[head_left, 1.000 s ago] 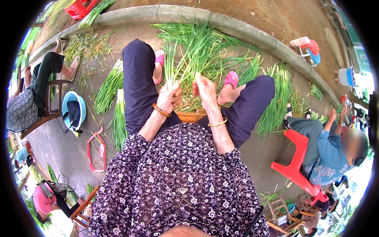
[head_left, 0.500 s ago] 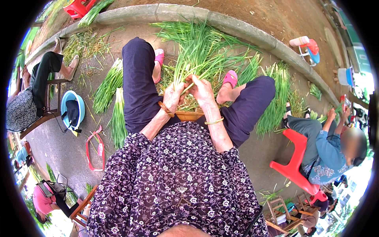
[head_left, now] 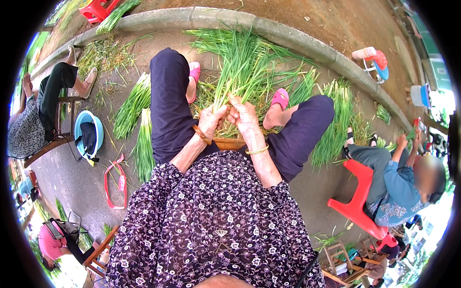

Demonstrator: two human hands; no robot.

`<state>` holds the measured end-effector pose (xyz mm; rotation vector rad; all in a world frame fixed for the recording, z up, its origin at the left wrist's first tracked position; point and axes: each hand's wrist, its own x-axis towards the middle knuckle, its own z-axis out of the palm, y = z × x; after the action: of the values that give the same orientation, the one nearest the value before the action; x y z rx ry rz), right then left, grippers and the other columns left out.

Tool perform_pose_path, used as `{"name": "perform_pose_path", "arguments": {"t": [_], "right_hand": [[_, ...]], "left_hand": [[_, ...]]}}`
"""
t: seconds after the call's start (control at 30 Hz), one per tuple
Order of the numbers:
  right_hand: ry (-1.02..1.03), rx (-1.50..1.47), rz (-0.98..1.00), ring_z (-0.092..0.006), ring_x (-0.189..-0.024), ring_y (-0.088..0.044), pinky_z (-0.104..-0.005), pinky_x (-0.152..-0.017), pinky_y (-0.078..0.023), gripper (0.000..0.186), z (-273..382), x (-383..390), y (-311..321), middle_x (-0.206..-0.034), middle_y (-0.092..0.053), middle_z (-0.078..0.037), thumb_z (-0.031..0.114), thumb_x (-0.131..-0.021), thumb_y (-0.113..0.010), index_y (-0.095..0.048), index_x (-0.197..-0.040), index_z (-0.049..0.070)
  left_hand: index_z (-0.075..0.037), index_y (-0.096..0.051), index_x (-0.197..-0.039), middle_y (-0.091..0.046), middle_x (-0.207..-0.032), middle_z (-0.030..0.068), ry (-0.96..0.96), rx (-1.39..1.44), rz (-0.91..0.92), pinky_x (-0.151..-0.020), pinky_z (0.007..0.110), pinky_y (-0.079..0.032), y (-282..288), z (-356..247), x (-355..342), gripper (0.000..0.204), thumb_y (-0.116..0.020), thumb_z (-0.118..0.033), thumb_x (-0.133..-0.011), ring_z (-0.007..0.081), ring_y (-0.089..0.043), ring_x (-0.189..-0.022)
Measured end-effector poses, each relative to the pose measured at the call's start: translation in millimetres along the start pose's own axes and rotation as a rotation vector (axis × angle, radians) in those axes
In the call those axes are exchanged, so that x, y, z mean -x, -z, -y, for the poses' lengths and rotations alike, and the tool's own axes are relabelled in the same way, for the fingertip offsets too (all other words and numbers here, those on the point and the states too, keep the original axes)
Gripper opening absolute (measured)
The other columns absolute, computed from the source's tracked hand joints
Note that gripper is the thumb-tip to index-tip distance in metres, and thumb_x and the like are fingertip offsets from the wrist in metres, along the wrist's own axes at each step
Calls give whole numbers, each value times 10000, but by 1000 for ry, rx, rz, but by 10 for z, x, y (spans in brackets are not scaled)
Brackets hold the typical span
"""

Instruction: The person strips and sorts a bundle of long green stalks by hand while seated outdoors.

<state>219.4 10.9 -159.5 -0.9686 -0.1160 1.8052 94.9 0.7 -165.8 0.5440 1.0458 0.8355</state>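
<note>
Left grip: I am watching the left grip curling closed round the pale lower ends of a small bunch of green stalks; a brown bangle is circling that wrist;
Right grip: the right grip is bending its fingers inward just beside the left one, its fingertips meeting the bunch; I am not managing to tell whether it is pinching a stalk; a gold-coloured bangle is circling this wrist;
Bunch: it is rising from between the two grips on the near side of the heap of green stalks; its tops are pointing toward the heap and blending into it in my view;
Slippers: pink slippers are flanking the heap's near part;
Side bundles: green bundles are lying left of the heap; a larger pile is spreading to its right;
Basin: a light blue basin is standing farther left of the heap, holding something dark;
Kerb: a stone kerb is curving beyond the heap;
Neighbour: a person in a blue top is sitting far right of the heap, by a red plastic stool.
</note>
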Motion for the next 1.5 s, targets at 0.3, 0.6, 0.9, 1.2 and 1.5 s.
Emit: {"name": "perform_pose_path", "arguments": {"t": [0.3,0.6,0.9,1.2,1.5], "right_hand": [[59,71,-56,-29,-380,-354,-167,-319,-280,80,29,-3,3,-562,-488,23,103,-749,-606,-556,-777,45],[43,-8,57,-37,-434,-379,-163,-337,-309,187,48,-5,7,-789,-553,-48,111,-793,-546,-507,-938,-1],[29,-14,54,-57,-476,-419,-177,-361,-353,166,85,-48,119,-740,-527,-40,177,-841,-478,-508,-876,17],[255,-204,-60,-83,-410,-372,-243,-356,-334,232,237,-38,184,-605,-435,-6,264,-826,-512,-450,-714,71],[24,3,-33,-46,-357,-304,-197,-328,-259,204,91,17,-18,-524,-390,46,227,-785,-578,-506,-833,43]], "left_hand": [[-36,-503,-930,-449,-635,-9,-15,114,-23,-376,165,-288,-46,-54,35,205,-531,-203,-815,40,-357,-439],[-31,-507,-935,-492,-671,7,-17,216,42,-392,169,-320,4,22,-1,171,-532,-146,-811,49,-395,-455],[-27,-521,-918,-483,-646,-10,-130,10,-38,-382,158,-297,-4,84,-32,185,-518,-187,-824,32,-368,-442],[-44,-499,-899,-271,-479,-76,-63,14,-47,-333,165,-153,-43,-109,62,268,-448,-304,-858,13,-211,-359],[-57,-483,-774,-276,-469,-77,-110,-86,19,-330,166,-149,-87,-28,57,324,-383,-348,-875,11,-203,-355]]}}
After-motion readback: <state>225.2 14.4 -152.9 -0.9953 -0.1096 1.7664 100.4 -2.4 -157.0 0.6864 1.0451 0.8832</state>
